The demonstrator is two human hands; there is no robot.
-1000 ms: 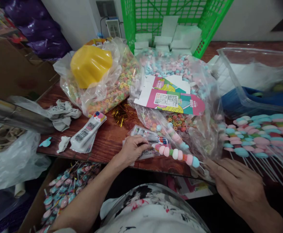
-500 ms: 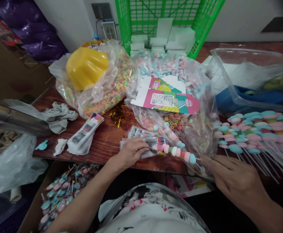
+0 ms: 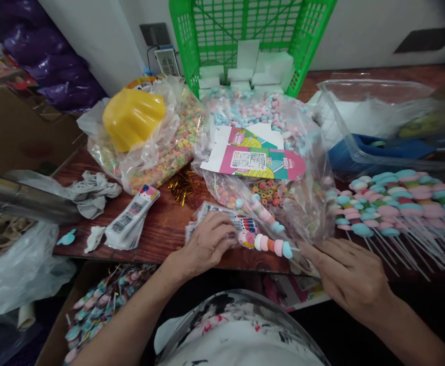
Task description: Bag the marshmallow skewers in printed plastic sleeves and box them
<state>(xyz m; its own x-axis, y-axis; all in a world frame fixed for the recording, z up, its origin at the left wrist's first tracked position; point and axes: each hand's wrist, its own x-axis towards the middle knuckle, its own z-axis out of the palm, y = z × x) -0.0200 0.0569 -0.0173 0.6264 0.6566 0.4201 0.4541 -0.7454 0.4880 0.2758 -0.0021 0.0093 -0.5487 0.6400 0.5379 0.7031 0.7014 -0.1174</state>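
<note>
The candy skewer [image 3: 271,246] lies between the 2 hands, its long axis running across the person's front from the left fingertips to the right, sloping slightly toward the body at the right end. The right hand [image 3: 350,274] is closed, gripping the bare white stick just beyond the blue end piece. The left hand [image 3: 209,244] is curled, with thumb and forefinger pinched at a clear printed sleeve [image 3: 247,240]; the exact hold is partly hidden by the fingers. The leading end of the candy, to the right of the left fingertips, appears to be inside this sleeve, while the pieces nearer the right hand are uncovered. The governing relation, in this assessment, is the alignment of the skewer's axis with the sleeve's opening: the left hand is nearer the covered end, the right hand controls the stick end. A pile of printed sleeves [image 3: 211,207] lies under and just beyond the left hand. 1 further skewer [image 3: 265,213] lies beyond the held skewer; a heap of skewers [image 3: 401,198] lies beyond and to the right of the right hand.
</note>
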